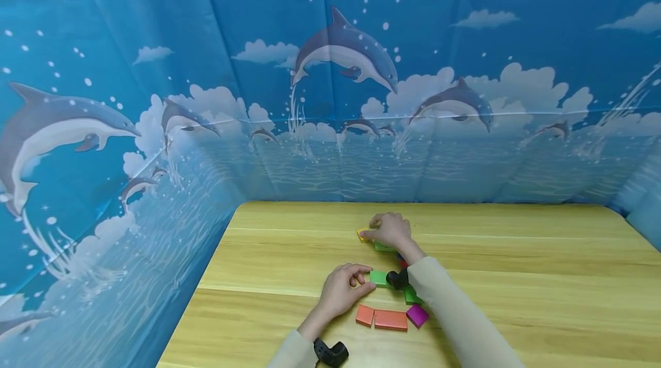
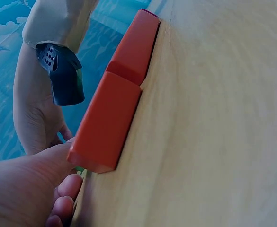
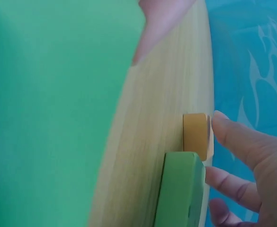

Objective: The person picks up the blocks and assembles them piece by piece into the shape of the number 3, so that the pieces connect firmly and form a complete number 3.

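Note:
In the head view my left hand [image 1: 343,289] has thumb and index finger at the left end of a green block [image 1: 379,279], lightly pinching it. Beyond it my right hand [image 1: 392,231] touches a small yellow block [image 1: 361,235]. The right wrist view shows a fingertip against the far side of that yellow block [image 3: 194,136], with the other fingers loosely bent beside a green block [image 3: 176,189]. That farther green block [image 1: 383,247] lies partly under my right hand. In the left wrist view, an orange-red block [image 2: 105,123] covers part of my left thumb.
Two orange-red blocks [image 1: 391,320] lie end to end near me, with a purple block [image 1: 417,316] at their right. Another green block [image 1: 411,295] and a red block [image 1: 404,264] are partly hidden by my right forearm. A dolphin-print curtain [image 1: 330,155] stands behind the wooden table [image 1: 542,276].

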A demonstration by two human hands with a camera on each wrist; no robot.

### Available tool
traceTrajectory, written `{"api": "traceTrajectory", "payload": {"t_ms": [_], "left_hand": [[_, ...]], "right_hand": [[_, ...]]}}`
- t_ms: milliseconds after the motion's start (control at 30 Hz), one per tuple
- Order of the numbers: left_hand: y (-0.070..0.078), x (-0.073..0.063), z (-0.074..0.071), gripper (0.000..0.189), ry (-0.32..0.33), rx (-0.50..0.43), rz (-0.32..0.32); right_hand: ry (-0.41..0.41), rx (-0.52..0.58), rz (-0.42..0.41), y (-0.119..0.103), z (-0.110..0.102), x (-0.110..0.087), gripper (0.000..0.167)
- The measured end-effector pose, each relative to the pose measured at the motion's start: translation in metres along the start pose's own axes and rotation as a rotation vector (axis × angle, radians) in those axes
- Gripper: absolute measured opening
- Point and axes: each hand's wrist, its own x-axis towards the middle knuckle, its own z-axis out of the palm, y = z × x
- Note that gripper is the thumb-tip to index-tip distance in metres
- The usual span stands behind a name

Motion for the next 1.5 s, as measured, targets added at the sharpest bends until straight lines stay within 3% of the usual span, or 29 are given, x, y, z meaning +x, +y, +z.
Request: {"api": "traceTrajectory", "payload": {"t_ms": [133, 400, 800, 1067, 1500], "left_hand": [[0.0004, 0.0007, -0.0011, 0.032, 0.003, -0.001, 0.0], [0.0004, 0.0015, -0.0018, 0.032, -0.002, 0.007, -0.014], [-0.0002, 0.0001, -0.0025, 0.031, 0.007, -0.002, 0.007], [-0.0008, 0.0001, -0.0018, 0.031, 0.009, 0.005, 0.014], [0.0011, -0.0009, -0.001, 0.032, 0.013, 0.007, 0.022]], "right_hand": [[0.017, -0.025, 0.035, -0.0018, 0.0001, 0.0014, 0.039], [-0.008, 0.037, 0.053, 0.0008, -0.0027, 0.0025, 0.027], [-0.064, 0.036, 0.024, 0.0006, -0.006, -0.0022, 0.028], [-0.087, 0.007, -0.039, 0.0014, -0.004, -0.0021, 0.034], [-0.08, 0.027, -0.024, 0.0059, -0.0045, -0.0055, 0.033]]}}
